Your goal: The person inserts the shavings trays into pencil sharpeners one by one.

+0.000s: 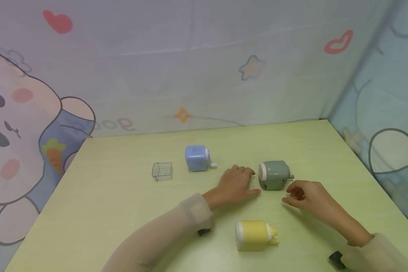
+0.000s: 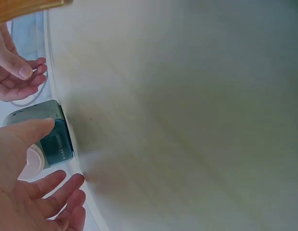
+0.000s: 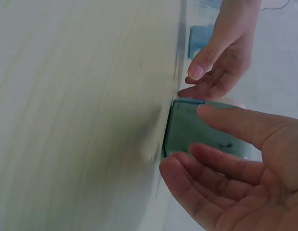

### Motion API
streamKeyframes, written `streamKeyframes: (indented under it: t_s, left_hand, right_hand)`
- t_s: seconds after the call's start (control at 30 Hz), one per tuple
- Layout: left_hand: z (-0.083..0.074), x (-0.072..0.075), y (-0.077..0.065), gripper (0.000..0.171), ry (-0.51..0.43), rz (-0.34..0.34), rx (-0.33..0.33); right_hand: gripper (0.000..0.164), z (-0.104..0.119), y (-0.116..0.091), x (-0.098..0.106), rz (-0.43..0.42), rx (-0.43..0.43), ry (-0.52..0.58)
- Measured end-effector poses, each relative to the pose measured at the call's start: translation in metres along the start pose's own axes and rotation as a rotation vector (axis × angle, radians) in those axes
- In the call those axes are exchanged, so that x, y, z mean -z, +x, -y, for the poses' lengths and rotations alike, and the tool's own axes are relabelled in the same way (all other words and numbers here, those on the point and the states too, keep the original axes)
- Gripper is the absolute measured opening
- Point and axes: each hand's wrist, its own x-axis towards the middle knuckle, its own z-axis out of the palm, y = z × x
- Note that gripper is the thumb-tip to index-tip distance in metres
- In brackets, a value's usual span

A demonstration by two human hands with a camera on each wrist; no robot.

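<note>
A green crank pencil sharpener (image 1: pixel 274 175) stands upright on the table between the two hands, its small handle pointing right. My left hand (image 1: pixel 235 185) is spread at its left side, thumb and fingers apart, holding nothing. On the other side my right hand (image 1: pixel 309 196) has loosely bent fingers near the crank and nothing in them. In the left wrist view, the left thumb overlaps the green sharpener (image 2: pixel 57 142). The right wrist view has the right thumb and fingers in front of the sharpener (image 3: pixel 187 127), partly hiding it.
Nearer the front edge lies a yellow pencil sharpener (image 1: pixel 253 236). Behind the left hand is a blue pencil sharpener (image 1: pixel 196 158) with a white crank. A small transparent plastic tray (image 1: pixel 162 172) sits left of it. The light wooden table (image 1: pixel 98 211) meets a printed cloth backdrop (image 1: pixel 149 68).
</note>
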Motion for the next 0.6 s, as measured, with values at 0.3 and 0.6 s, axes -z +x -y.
streamKeyframes:
  t_s: [0.3, 0.6]
  left_hand:
    - [0.007, 0.003, -0.013, 0.056, 0.013, 0.012, 0.008]
    - [0.017, 0.006, -0.027, 0.052, 0.009, -0.004, 0.008]
  right_hand:
    - [0.025, 0.022, 0.007, -0.007, 0.088, 0.141, 0.089]
    - [0.025, 0.039, 0.021, -0.013, 0.113, 0.222, 0.146]
